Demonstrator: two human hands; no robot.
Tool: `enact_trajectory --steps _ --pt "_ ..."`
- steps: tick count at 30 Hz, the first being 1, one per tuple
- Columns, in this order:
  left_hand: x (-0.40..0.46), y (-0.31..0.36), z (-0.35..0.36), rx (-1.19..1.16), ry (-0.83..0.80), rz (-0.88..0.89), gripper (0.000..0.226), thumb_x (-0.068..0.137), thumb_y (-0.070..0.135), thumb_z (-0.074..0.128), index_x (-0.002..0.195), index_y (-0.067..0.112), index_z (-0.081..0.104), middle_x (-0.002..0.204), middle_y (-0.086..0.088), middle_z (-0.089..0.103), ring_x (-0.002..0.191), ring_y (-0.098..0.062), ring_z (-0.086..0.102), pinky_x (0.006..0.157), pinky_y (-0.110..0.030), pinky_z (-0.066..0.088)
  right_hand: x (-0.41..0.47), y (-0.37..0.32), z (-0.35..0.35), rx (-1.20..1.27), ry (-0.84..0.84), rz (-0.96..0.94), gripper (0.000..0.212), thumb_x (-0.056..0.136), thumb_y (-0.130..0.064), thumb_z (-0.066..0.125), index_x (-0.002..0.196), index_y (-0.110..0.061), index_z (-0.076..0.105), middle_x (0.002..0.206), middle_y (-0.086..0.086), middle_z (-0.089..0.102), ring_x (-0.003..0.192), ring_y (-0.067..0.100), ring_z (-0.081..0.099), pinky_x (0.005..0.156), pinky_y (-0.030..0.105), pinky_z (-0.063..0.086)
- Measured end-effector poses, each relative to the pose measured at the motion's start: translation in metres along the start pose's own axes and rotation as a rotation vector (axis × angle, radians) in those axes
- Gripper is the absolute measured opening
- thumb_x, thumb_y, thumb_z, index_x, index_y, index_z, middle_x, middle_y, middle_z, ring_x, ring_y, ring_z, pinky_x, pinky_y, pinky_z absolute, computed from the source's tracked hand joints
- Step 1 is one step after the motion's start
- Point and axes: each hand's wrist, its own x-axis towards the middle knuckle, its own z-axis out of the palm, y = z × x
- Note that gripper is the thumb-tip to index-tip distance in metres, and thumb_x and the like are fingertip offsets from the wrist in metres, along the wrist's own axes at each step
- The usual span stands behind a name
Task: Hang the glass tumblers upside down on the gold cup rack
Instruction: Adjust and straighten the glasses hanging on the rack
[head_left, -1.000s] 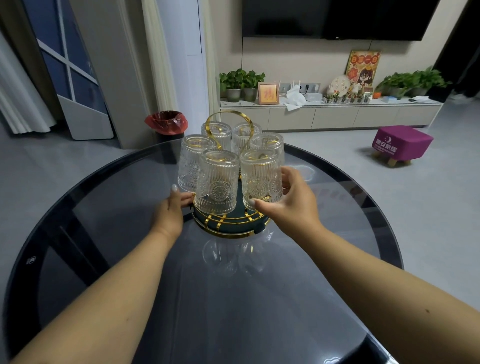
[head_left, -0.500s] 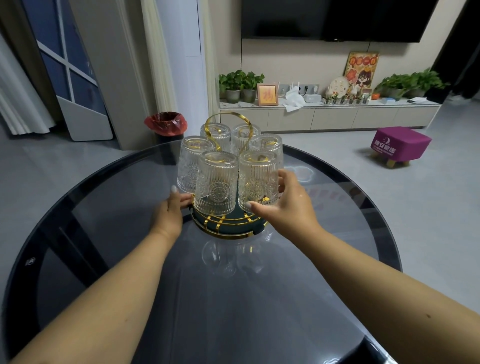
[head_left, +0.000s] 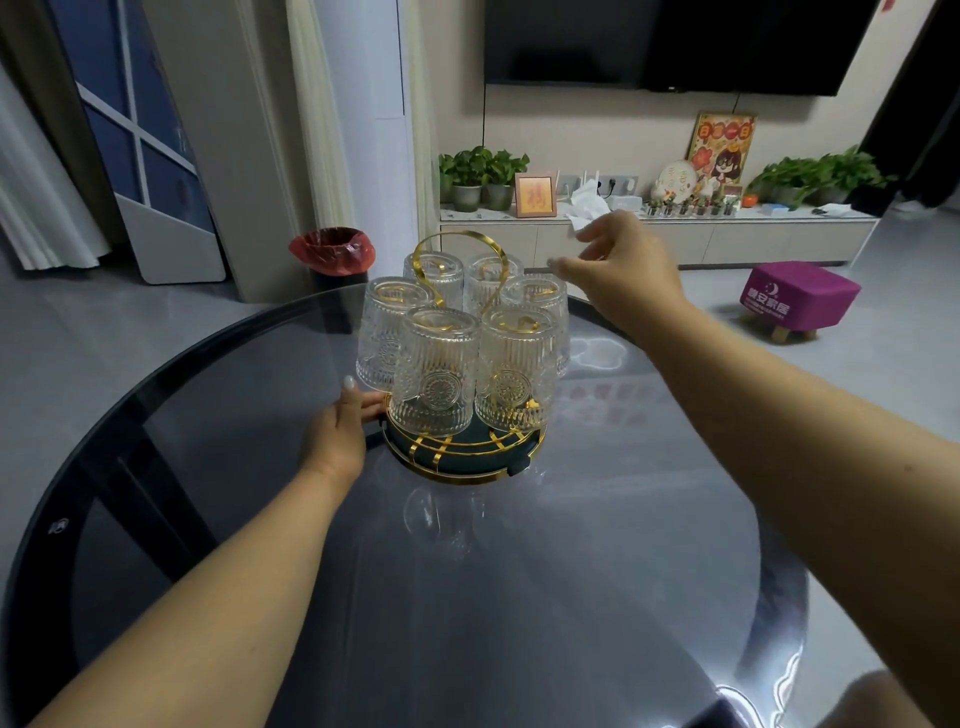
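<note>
On the round dark glass table (head_left: 597, 597), toward its far side, stands the gold cup rack (head_left: 462, 449) with its green tray base and a looping gold handle (head_left: 470, 260) rising from the middle. 6 ribbed glass tumblers (head_left: 434, 371) hang on it mouth down, packed in a ring, neighbours touching or nearly so. I see no tumbler loose on the table or in either hand.

At the rack's left edge, the left hand (head_left: 337, 434) rests against the rim of the base, thumb up beside the near-left tumbler and fingers tucked toward the tray; whether they curl under it I cannot tell. Off to the right and above the far-right tumbler, the right hand (head_left: 618, 270) hovers clear of the glass, holding nothing, fingers loosely spread and pointing left toward the handle.

By my reckoning the hanging itself is finished and this is the closing step: a check or a tidy of the loaded rack. Should the next move be a lift by the handle, it calls for a firm hold at the top of the loop and a straight, level rise, since the tumblers only sit over their prongs and a tilt could knock them together.

Beyond the table sit a red-lined waste bin (head_left: 332, 252) at far left and a purple stool (head_left: 800, 299) at far right.
</note>
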Motion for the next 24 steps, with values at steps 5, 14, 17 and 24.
enact_trajectory --steps 5,14,17,24 --pt "0.002 0.0 0.0 -0.022 0.002 0.0 0.059 0.079 0.077 0.016 0.08 0.043 0.065 0.1 0.002 0.072 0.112 -0.022 0.059 0.093 -0.037 0.033 0.017 -0.014 0.006 -0.089 -0.223 0.034 0.065 0.07 -0.041 0.081 0.122 -0.012 0.055 0.112 0.005 0.061 0.086 0.016 0.059 0.08 0.035 0.051" --pt "0.003 0.0 0.0 -0.034 0.004 -0.003 0.059 0.078 0.076 0.018 0.081 0.041 0.066 0.098 0.002 0.071 0.112 -0.022 0.06 0.093 -0.036 0.034 0.027 -0.025 0.02 -0.212 -0.366 0.074 0.064 0.066 -0.04 0.083 0.114 -0.003 0.062 0.115 0.014 0.066 0.1 0.026 0.06 0.094 0.044 0.051" --pt "0.003 -0.001 -0.001 -0.018 0.012 0.005 0.062 0.076 0.079 0.016 0.081 0.042 0.066 0.098 0.001 0.072 0.11 -0.021 0.061 0.091 -0.036 0.035 0.031 -0.025 0.023 -0.203 -0.382 0.092 0.068 0.063 -0.041 0.085 0.115 -0.004 0.062 0.114 0.013 0.065 0.1 0.027 0.061 0.093 0.044 0.052" --pt "0.002 0.001 0.0 -0.012 0.016 0.007 0.059 0.079 0.074 0.017 0.083 0.04 0.065 0.101 -0.002 0.071 0.109 -0.022 0.061 0.09 -0.034 0.036 0.043 -0.019 0.014 -0.105 -0.463 0.115 0.067 0.066 -0.036 0.083 0.122 -0.007 0.062 0.12 0.007 0.063 0.109 0.025 0.057 0.101 0.04 0.045"
